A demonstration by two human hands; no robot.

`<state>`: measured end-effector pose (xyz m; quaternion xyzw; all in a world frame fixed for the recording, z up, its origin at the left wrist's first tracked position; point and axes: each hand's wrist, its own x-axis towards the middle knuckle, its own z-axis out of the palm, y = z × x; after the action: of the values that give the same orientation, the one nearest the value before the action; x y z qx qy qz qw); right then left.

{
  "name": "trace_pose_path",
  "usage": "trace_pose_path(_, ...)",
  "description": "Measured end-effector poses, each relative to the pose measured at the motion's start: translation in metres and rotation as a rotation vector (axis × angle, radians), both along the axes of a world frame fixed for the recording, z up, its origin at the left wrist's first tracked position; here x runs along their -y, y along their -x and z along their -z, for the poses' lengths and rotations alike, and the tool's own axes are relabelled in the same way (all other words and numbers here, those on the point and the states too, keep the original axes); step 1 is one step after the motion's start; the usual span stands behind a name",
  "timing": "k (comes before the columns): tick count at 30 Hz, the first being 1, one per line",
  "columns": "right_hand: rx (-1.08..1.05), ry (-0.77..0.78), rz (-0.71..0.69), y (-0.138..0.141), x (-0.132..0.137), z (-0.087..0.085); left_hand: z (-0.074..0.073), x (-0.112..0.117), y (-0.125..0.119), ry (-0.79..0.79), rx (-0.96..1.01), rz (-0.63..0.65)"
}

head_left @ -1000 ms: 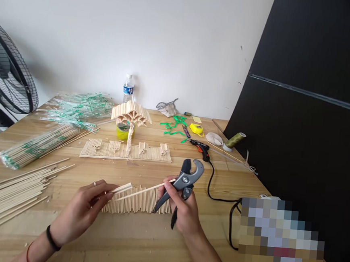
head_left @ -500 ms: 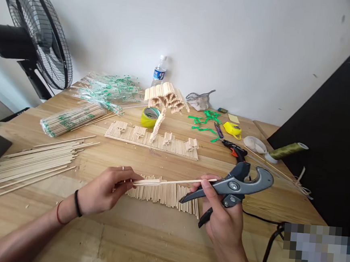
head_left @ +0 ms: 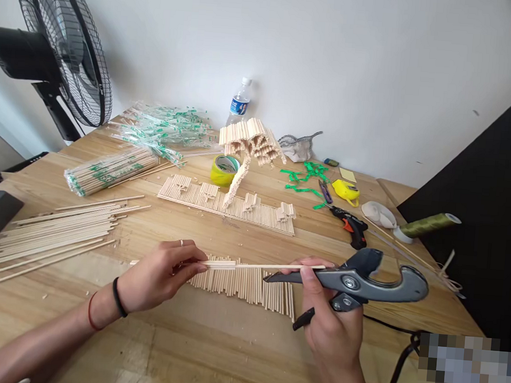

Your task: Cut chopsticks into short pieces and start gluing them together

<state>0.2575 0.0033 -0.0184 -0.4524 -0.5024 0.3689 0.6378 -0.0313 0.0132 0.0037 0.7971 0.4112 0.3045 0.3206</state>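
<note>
My left hand (head_left: 167, 273) pinches several thin wooden sticks (head_left: 223, 264) in a small bundle above the table. One longer stick (head_left: 271, 266) reaches from that bundle to my right hand (head_left: 328, 306), where thumb and fingers hold its far end. Wrapped in the same right hand is a grey pipe cutter (head_left: 378, 284), its hooked jaw and blade apart and pointing right. Beneath both hands lies a row of short cut sticks (head_left: 231, 281) placed side by side. Beyond them stands a tree-shaped stick model (head_left: 255, 138) on a strip base (head_left: 260, 218) of sticks.
Long loose sticks (head_left: 57, 232) and a wrapped stick bundle (head_left: 111, 171) lie left. Behind are yellow tape (head_left: 224, 171), plastic wrappers (head_left: 163, 125) and a bottle (head_left: 239, 103). A glue gun (head_left: 350, 225), tape measure (head_left: 346, 191) and thread spool (head_left: 429, 227) sit right. A fan (head_left: 63, 46) stands far left.
The cutter has tilted and swung to the right in my right hand, its jaws looking wider apart. Both hands keep hold of the sticks. The whole view has shifted slightly.
</note>
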Motion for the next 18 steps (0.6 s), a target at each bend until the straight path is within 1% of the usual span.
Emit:
trace_pose_path(4, 0.071, -0.021, -0.001, 0.000, 0.001, 0.002, -0.001, 0.001, -0.001, 0.009, -0.020, -0.028)
trace_pose_path(8, 0.129, -0.023, 0.025, 0.004, 0.003, -0.001, -0.002, 0.002, -0.001, -0.023, -0.034, -0.055)
trace_pose_path(11, 0.258, -0.062, 0.115, 0.009, 0.003, -0.006, -0.003, 0.002, -0.002, -0.063, -0.030, -0.079)
trace_pose_path(14, 0.410, -0.149, 0.209, 0.009, 0.002, -0.008, -0.006, 0.002, -0.003, -0.104, -0.005, -0.134)
trace_pose_path(16, 0.513, -0.195, 0.228, 0.008, 0.002, -0.008, -0.009, 0.004, -0.003, -0.123, 0.026, -0.161)
trace_pose_path(18, 0.626, -0.230, 0.215, 0.008, 0.002, -0.007, -0.011, 0.007, -0.004, -0.132, 0.057, -0.152)
